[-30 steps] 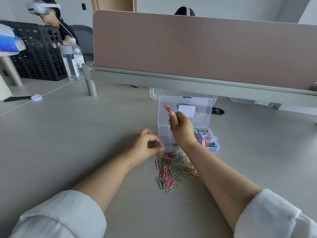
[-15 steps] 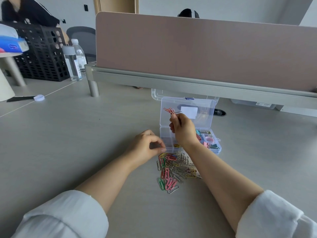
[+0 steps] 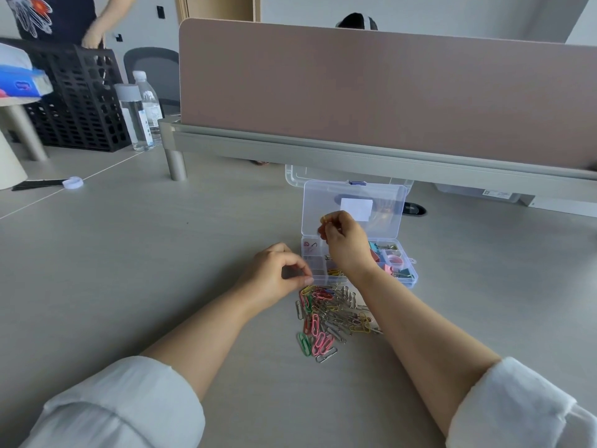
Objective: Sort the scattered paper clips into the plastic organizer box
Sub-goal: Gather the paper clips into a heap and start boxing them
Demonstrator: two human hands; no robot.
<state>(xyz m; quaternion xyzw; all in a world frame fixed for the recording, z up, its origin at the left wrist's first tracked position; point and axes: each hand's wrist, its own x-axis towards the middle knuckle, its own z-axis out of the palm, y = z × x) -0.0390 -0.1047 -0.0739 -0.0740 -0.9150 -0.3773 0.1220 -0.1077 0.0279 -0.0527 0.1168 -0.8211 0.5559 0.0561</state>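
Observation:
A clear plastic organizer box stands open on the desk, its lid upright. My right hand hovers over its left compartments and pinches a yellow paper clip. A red clip lies in the back-left compartment, and yellow clips lie in a front one. My left hand has curled fingers, with thumb and forefinger pinching the box's front-left corner. The pile of coloured and silver paper clips lies just in front of the box, between my forearms.
Binder clips and a tape roll fill the box's right compartments. A pink desk divider on a grey rail stands behind. At far left are two water bottles, a black mesh basket and a standing person.
The red clip that my right hand held up now lies in the back-left compartment. That hand now pinches a yellow clip. My left hand has stayed in place.

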